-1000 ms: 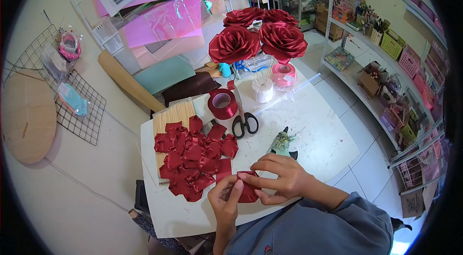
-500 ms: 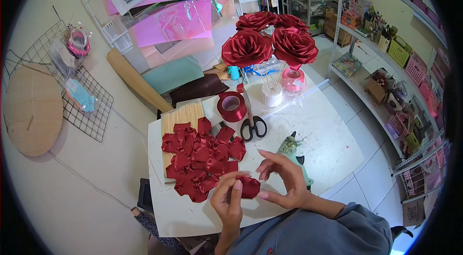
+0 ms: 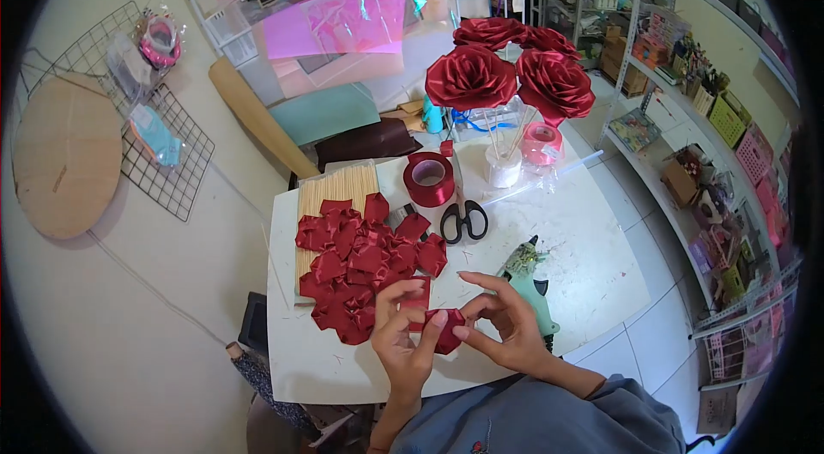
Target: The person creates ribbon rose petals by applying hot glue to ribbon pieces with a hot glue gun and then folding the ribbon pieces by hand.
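On the white table [image 3: 584,257], black-handled scissors [image 3: 463,220] lay just beside a spool of dark red ribbon [image 3: 429,179], and a green glue gun [image 3: 534,282] sat nearer the front edge on the right. Behind them, red ribbon roses [image 3: 470,76] stood on sticks in a white cup [image 3: 503,166], with a pink ribbon roll [image 3: 542,143] just beside it. A pack of wooden skewers [image 3: 336,188] lay along the table's left side. Beyond the table, a brown paper roll [image 3: 257,119] lay slantwise near pink wrapping sheets [image 3: 343,21]. A wire grid [image 3: 167,154] and a round board [image 3: 67,154] rested on the left, and stocked shelves [image 3: 687,68] ran down the right.
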`<state>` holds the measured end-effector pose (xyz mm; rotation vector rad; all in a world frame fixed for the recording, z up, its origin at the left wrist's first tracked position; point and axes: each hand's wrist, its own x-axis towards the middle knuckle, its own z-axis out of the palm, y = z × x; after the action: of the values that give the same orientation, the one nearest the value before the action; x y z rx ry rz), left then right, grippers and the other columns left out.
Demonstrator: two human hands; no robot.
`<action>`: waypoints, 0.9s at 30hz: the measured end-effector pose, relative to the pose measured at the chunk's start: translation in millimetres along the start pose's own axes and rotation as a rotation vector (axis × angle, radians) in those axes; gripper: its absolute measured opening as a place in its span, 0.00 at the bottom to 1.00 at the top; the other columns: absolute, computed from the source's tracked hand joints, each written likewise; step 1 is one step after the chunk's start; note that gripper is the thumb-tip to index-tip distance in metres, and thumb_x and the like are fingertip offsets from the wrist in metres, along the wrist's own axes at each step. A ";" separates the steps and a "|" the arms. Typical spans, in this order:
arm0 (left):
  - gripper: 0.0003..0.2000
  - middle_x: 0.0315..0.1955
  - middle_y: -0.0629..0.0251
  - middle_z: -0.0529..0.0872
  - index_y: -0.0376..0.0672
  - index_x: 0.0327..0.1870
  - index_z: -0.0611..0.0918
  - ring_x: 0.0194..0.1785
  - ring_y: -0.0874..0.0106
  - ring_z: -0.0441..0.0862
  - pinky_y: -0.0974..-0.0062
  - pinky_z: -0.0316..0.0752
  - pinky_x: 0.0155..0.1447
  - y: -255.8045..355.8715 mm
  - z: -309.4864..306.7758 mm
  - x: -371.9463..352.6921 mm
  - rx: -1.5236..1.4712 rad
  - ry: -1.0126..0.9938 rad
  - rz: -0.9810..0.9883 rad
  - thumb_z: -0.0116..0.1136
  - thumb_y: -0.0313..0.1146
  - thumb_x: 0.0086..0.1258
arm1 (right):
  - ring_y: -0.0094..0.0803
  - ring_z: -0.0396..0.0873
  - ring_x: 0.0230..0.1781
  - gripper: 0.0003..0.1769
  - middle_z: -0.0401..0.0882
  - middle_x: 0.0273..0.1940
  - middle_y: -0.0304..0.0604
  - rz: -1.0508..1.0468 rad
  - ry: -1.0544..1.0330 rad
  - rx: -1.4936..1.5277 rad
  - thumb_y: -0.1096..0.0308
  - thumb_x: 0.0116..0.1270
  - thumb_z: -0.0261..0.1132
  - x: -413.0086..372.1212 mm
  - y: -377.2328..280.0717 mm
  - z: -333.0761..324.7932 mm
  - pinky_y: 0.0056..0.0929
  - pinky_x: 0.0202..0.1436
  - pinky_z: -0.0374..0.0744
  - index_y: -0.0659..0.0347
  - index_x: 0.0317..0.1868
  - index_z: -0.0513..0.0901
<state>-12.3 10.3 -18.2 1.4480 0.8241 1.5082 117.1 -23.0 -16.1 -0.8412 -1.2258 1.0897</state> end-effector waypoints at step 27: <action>0.10 0.35 0.61 0.76 0.38 0.19 0.71 0.41 0.68 0.72 0.73 0.66 0.47 -13.7 -9.9 33.9 0.516 0.041 0.205 0.62 0.26 0.49 | 0.21 0.70 0.27 0.19 0.73 0.27 0.39 0.059 0.301 -0.353 0.76 0.53 0.62 -14.1 -5.5 -35.0 0.18 0.32 0.69 0.66 0.46 0.69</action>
<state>-18.5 47.6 -17.5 1.9287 1.1800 1.5466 152.5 -36.0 -21.2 -1.2685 -1.1572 0.7658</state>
